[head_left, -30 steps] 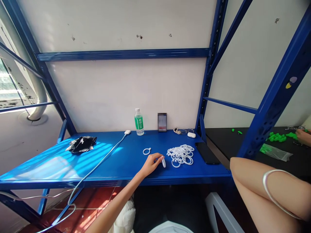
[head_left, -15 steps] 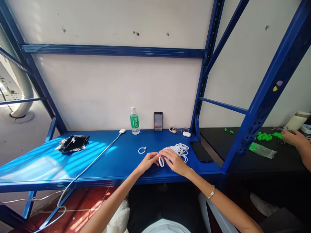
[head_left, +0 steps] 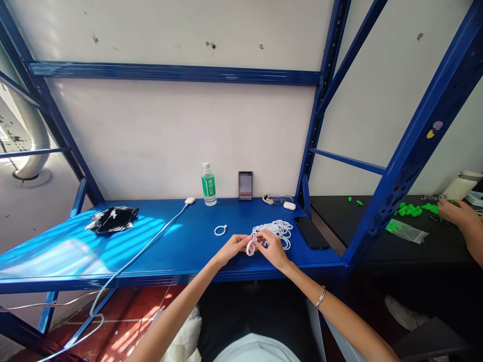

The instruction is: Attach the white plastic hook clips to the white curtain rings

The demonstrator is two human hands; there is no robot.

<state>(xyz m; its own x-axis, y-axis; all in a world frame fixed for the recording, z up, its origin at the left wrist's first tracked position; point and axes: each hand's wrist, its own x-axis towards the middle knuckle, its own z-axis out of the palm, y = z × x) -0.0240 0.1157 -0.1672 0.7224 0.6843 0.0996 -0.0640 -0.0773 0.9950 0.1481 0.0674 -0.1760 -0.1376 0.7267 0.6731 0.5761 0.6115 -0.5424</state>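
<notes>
Between my hands, close to the front edge of the blue table (head_left: 166, 261), is a white ring (head_left: 249, 248). The fingers of my left hand (head_left: 234, 246) pinch it from the left. My right hand (head_left: 272, 246) grips it from the right, thumb and forefinger meeting at its upper side. Just behind my right hand lies a pile of similar white rings (head_left: 283, 229), partly hidden by the fingers. One more white ring with a small knob (head_left: 221, 230) rests alone, beyond my left hand.
A water bottle (head_left: 209, 185), a small upright screen (head_left: 245, 186), glasses (head_left: 279, 200) and a white case (head_left: 290, 206) stand along the back. A black phone (head_left: 311, 233) lies right, a white cable (head_left: 151, 246) and black wrapper (head_left: 113, 219) left. Another person's hand (head_left: 458, 213) touches green pieces.
My right fingers have curled in and shifted around the white ring, which has turned to face more leftward. The view has tilted down slightly. The lone ring and the pile stay put.
</notes>
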